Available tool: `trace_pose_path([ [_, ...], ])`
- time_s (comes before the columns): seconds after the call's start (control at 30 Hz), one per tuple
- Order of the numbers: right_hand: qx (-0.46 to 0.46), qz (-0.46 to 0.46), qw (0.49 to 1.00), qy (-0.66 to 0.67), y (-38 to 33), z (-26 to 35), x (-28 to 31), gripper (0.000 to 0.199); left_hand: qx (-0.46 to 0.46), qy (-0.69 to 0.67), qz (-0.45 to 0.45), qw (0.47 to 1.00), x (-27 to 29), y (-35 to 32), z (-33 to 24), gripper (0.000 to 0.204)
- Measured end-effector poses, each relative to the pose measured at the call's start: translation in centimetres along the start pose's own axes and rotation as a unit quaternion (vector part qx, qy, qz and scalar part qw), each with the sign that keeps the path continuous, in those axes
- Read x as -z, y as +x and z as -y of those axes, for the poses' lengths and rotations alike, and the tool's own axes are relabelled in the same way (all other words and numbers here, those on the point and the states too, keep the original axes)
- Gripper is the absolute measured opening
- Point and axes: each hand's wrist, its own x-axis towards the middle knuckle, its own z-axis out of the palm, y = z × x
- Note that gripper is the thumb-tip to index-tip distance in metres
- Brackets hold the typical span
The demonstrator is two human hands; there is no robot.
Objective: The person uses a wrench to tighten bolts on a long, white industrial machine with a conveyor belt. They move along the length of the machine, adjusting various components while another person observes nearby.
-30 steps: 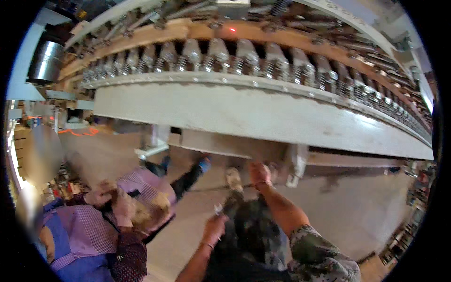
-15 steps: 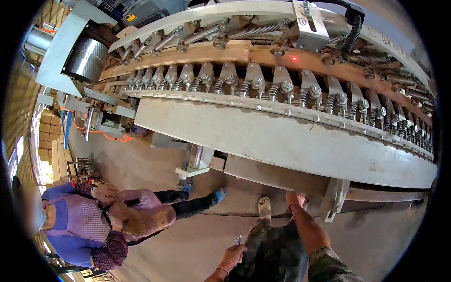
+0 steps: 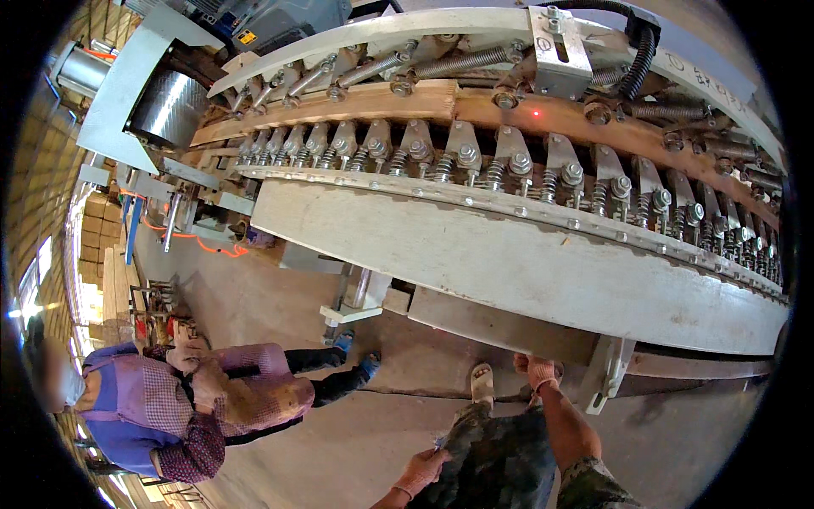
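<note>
My left hand, in a light work glove, is low in the view beside my dark-aproned leg. Its fingers are closed around a small metal wrench, of which only the tip shows; in the earlier picture the tip looks forked. My right hand, also gloved, reaches to the lower edge of the pale machine beam. Its fingers are curled, and whatever they hold is hidden. Just right of that hand stands a slotted grey bracket below the beam.
Spring-loaded clamps line the beam, pressing along wooden boards; a red light dot falls on one board. A metal roller sits at the left end. A co-worker in a checked apron stands at left. Stacked wood lies behind.
My left hand has turned, so less of the wrench shows. My right hand has curled at the beam's lower edge. The co-worker's feet have shifted. The view has moved slightly.
</note>
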Motion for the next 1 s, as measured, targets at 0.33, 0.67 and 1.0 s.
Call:
trace_pose_path([
  [0.33, -0.005, -0.013, 0.998, -0.063, -2.9, 2.5, -2.7, 0.028, -0.026, 0.107, 0.0, 0.994, -1.4, -1.2, -1.7, 0.037],
  [0.67, 0.019, -0.027, 0.999, 0.01, -0.7, -0.8, 0.0, 0.028, -0.009, 0.094, 0.006, 0.995, 0.1, 0.0, -2.0, 0.036],
  [1.0, 0.043, -0.074, 0.985, -0.149, -3.3, 1.3, -4.6, 0.026, -0.045, 0.169, 0.03, 0.984, -0.8, -1.6, -2.9, 0.033],
])
